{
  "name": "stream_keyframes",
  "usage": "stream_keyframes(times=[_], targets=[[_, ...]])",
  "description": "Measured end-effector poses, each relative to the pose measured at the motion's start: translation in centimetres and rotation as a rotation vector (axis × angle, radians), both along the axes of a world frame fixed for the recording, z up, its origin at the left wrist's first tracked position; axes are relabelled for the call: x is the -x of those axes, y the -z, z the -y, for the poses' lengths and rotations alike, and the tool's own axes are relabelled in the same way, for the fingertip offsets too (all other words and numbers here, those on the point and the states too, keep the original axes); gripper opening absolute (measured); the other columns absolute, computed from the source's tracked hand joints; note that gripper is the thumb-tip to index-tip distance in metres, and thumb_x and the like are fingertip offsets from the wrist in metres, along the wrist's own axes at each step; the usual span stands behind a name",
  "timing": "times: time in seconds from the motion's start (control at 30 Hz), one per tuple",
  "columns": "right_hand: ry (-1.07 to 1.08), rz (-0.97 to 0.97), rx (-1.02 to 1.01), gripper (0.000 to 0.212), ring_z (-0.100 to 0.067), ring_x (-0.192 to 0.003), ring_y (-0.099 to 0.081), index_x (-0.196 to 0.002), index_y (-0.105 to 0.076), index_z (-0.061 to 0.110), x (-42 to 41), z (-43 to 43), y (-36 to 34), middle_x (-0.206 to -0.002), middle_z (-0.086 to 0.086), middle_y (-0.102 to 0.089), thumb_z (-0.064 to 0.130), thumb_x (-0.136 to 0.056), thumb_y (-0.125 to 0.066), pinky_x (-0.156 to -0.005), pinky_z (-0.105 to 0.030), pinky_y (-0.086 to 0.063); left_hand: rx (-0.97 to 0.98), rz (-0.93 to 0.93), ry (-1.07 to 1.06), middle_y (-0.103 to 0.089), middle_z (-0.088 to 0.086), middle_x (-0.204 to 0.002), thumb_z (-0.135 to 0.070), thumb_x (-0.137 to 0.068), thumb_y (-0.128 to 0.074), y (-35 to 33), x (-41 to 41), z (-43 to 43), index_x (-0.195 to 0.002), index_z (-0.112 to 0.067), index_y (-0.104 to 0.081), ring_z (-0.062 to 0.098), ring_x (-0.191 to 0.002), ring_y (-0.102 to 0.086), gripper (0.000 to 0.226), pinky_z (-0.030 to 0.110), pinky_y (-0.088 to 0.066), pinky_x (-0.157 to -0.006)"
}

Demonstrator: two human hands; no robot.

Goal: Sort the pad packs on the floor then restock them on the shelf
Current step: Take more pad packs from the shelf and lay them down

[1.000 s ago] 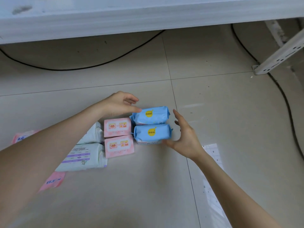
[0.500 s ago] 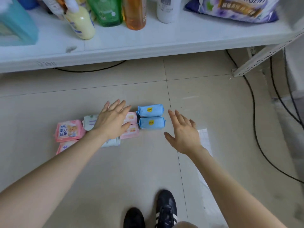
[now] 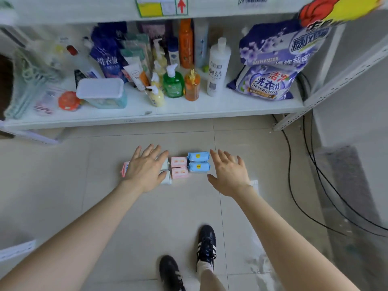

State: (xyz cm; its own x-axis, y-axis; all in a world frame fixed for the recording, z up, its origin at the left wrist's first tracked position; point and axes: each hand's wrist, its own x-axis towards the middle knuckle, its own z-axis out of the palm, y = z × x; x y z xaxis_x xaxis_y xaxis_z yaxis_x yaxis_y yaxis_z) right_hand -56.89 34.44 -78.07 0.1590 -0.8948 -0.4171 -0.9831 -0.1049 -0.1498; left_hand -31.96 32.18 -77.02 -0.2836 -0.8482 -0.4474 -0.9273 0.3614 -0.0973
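Packs on floor, paired by colour, probably so each kind is shelved together. Blue packs (image 3: 198, 161) rightmost; pink packs (image 3: 179, 168) touching their left. Left hand (image 3: 144, 169) farther left, over white packs (image 3: 167, 178). Right hand (image 3: 230, 175) just right. Both hands' fingers spread, gripping nothing. Shelf (image 3: 189, 112) beyond.

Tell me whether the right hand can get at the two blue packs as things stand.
Probably yes. The right hand is open just right of the blue packs, with only bare floor showing between them; the pink packs sit on their far side.
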Motion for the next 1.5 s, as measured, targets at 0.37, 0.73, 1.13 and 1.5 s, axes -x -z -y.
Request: stream_keyframes(times=[0.37,0.73,1.13,1.5], targets=[[-0.025,-0.030,0.149,0.075,-0.021,-0.148,-0.014,-0.154,-0.007,0.018,-3.6,-3.0,-19.7,-0.160,-0.005,-0.018,0.048,-0.095,-0.045,-0.117,-0.049,-0.012,0.136,0.001,0.011,-0.011,0.005,-0.162,-0.047,-0.096,-0.042,-19.7,-2.1,-4.5,-0.153,-0.024,-0.013,0.021,-0.150,-0.004,0.068,0.047,-0.004,-0.119],[-0.045,-0.012,0.498,0.074,-0.022,-0.145,-0.022,-0.152,-0.015,0.021,-9.9,-4.0,-37.3,-0.157,-0.003,-0.028,0.054,-0.093,-0.044,-0.115,-0.051,-0.015,0.470,-0.013,0.020,-0.010,0.006,-0.162,-0.048,-0.097,-0.040,-38.1,-7.8,-6.2,-0.154,-0.024,-0.010,0.022,-0.150,-0.003,0.069,0.048,-0.001,-0.120],[-0.089,-0.043,0.839,0.071,-0.022,-0.146,-0.021,-0.153,-0.013,0.021,-16.4,-1.4,-53.2,-0.158,-0.002,-0.025,0.054,-0.095,-0.039,-0.116,-0.052,-0.018,0.804,0.005,0.027,-0.011,0.004,-0.162,-0.050,-0.096,-0.039,-54.0,-14.8,-4.9,-0.153,-0.025,-0.014,0.023,-0.150,-0.004,0.068,0.050,-0.002,-0.120],[-0.130,0.026,1.109,0.069,-0.020,-0.146,-0.020,-0.152,-0.014,0.021,-20.4,6.6,-65.8,-0.158,-0.002,-0.025,0.049,-0.095,-0.042,-0.116,-0.048,-0.016,1.079,0.002,0.017,-0.015,0.006,-0.161,-0.054,-0.094,-0.038,-66.4,-19.4,3.3,-0.153,-0.024,-0.014,0.023,-0.149,-0.009,0.070,0.050,-0.003,-0.119]])
